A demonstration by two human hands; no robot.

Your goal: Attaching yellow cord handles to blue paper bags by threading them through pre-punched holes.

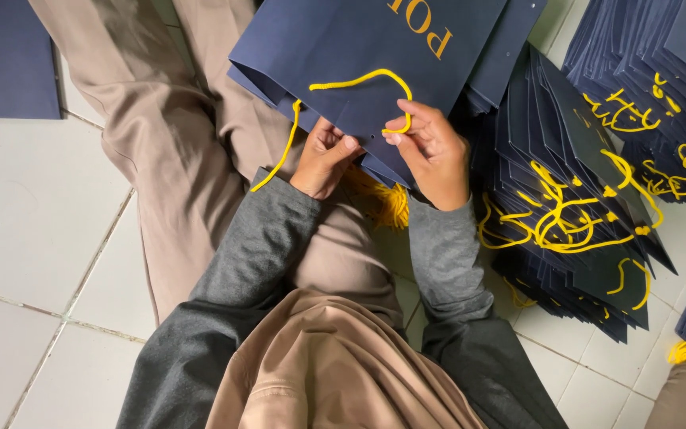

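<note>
A navy paper bag (359,40) lies across my lap with its open top edge toward me. A yellow cord (359,79) loops over the bag's face as a handle. My right hand (437,155) pinches one end of that cord at a small hole near the bag's top edge. My left hand (323,159) grips the bag's rim close beside it, fingers curled over the edge. Another length of yellow cord (279,155) hangs down from the rim past my left wrist. A bunch of loose yellow cords (391,202) lies under my hands.
A fanned stack of navy bags with yellow handles (573,199) lies on the white tiled floor (33,206) to my right. More such bags (660,79) pile at the upper right. A flat navy sheet (5,56) sits at the upper left.
</note>
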